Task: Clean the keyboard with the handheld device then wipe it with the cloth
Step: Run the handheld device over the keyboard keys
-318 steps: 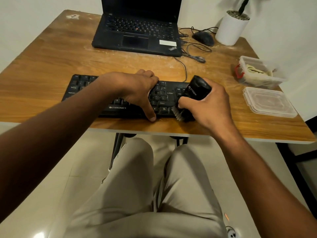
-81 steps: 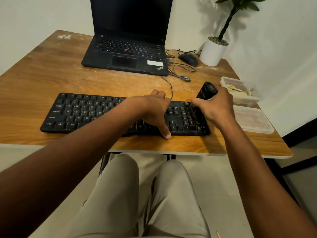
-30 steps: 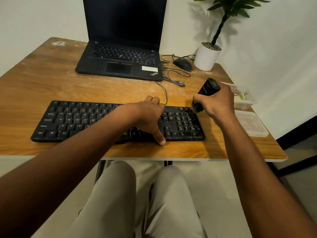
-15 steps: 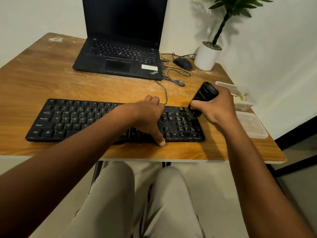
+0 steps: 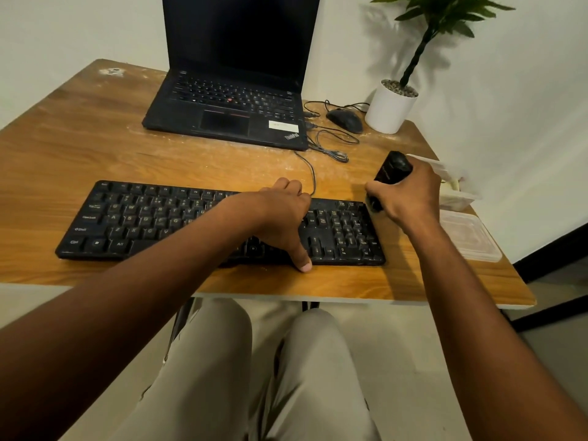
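Person's knees (image 5: 254,361), in beige trousers, are showing below the table (image 5: 63,160) edge. Black keyboard (image 5: 143,224) is lying along the near edge of the table. Left hand (image 5: 280,214) is resting on the keyboard's right-of-middle keys, fingers spread over it and thumb pressing at the front edge, gripping nothing. Right hand (image 5: 410,195) is gripping the black handheld device (image 5: 389,173), tilted, its lower end at the keyboard's far right corner. Clear container lid (image 5: 471,237) is lying beside the right wrist, an open container (image 5: 455,192) behind it. Laptop (image 5: 235,90), mouse (image 5: 345,120) and potted plant (image 5: 394,103) are standing farthest.
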The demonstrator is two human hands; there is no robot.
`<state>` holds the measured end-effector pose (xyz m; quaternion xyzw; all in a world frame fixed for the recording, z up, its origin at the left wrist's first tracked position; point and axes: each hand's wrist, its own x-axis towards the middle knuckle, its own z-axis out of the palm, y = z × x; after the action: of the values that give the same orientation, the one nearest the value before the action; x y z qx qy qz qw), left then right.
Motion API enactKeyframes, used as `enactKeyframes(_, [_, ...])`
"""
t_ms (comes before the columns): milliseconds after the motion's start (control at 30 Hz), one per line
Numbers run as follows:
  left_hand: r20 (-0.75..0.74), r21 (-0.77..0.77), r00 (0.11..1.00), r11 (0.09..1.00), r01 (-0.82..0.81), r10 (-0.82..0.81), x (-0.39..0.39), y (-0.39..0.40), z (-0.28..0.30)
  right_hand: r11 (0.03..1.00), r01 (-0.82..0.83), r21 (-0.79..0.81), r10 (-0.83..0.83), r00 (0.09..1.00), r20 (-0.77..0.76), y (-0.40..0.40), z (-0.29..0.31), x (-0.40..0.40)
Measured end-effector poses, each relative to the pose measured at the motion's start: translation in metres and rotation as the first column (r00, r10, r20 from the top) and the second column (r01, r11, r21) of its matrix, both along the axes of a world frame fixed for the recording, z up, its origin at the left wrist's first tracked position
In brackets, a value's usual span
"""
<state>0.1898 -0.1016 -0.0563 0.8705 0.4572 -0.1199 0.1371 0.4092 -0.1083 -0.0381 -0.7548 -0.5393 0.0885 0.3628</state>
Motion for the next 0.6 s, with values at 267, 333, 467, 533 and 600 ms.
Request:
enactKeyframes(267, [-0.016, 0.009, 1.000, 1.000, -0.007, 0.007, 0.002, 0.000, 0.000, 0.991, -0.136, 0.009, 0.137, 0.990, -0.020, 0.003, -0.010, -0.030])
enactKeyframes(333, [-0.014, 0.005, 1.000, 1.000, -0.005, 0.006, 0.001, 0.001, 0.000, 0.996, -0.086, -0.022, 0.086, 0.996, -0.019, 0.002, -0.012, -0.015])
enactKeyframes(467, [-0.015, -0.002, 1.000, 1.000, -0.001, 0.001, 0.001, 0.000, 0.001, 1.000, -0.004, -0.007, 0.004, 1.000, 0.024, 0.003, -0.006, 0.001])
enactKeyframes(533, [-0.017, 0.002, 1.000, 1.000, 0.001, -0.001, 0.001, 0.000, 0.001, 0.999, -0.012, 0.039, 0.013, 1.000, -0.011, 0.003, -0.001, -0.008])
enactKeyframes(600, [-0.019, 0.005, 1.000, 1.000, -0.002, 0.003, 0.001, 0.000, 0.001, 0.995, -0.090, 0.045, 0.092, 0.995, -0.049, 0.002, -0.003, -0.026])
